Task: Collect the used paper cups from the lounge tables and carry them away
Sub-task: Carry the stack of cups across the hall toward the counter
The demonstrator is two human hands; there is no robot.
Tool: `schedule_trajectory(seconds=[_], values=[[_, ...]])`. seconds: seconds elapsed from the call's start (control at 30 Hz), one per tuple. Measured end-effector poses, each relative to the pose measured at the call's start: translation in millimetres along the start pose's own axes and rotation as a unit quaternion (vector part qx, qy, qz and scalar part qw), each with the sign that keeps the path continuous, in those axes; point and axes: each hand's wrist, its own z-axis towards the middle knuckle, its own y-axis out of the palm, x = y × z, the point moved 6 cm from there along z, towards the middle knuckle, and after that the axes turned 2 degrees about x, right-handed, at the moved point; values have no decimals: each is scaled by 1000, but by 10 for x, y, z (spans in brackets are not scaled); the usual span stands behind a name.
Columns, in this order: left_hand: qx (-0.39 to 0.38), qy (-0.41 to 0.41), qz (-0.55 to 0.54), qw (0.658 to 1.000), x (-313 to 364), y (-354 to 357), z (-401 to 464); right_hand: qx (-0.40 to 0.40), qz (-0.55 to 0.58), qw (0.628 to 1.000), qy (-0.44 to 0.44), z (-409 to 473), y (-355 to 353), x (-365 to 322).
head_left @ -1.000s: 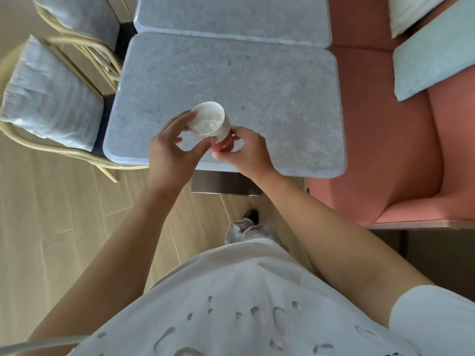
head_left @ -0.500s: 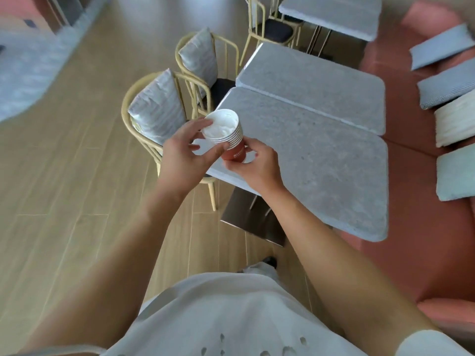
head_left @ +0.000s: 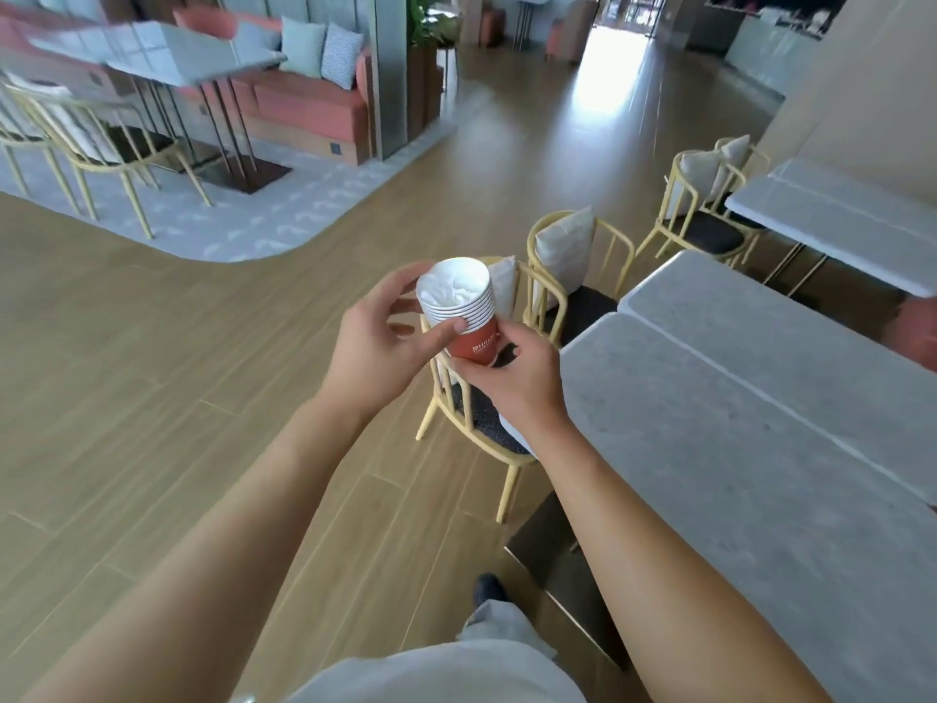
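Fingers of left hand [head_left: 377,355] and right hand [head_left: 517,388] curled around stack of paper cups [head_left: 464,309], beside grey table [head_left: 760,474]

I've turned off the table [head_left: 760,449]; cups [head_left: 464,309] in both hands now over chair [head_left: 487,413], not tabletop.

White print on the red cup stack [head_left: 474,342] is too blurred to read.

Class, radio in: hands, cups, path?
Left hand and right hand grip cup stack. Stack upright, nested. Yellow chair directly beneath.
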Motion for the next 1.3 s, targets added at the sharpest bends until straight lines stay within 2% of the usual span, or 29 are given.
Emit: schedule_trajectory(seconds=[0.33,0.83,1.0,1.17,1.3], values=[[60,32,94,993,88,-550,875,-41,45,997,-42,1036,640,-353],[106,0,117,987,-239,-233,2385,-76,88,988,-99,2781,881,-204],[139,-20,134,981,-308,-349,2707,-116,114,980,-110,3116,1132,-240],[181,-26,141,973,-461,-527,2962,-189,112,968,-120,3458,1448,-257],[207,-25,135,969,-615,-732,3189,-200,122,963,-130,3742,1711,-328]])
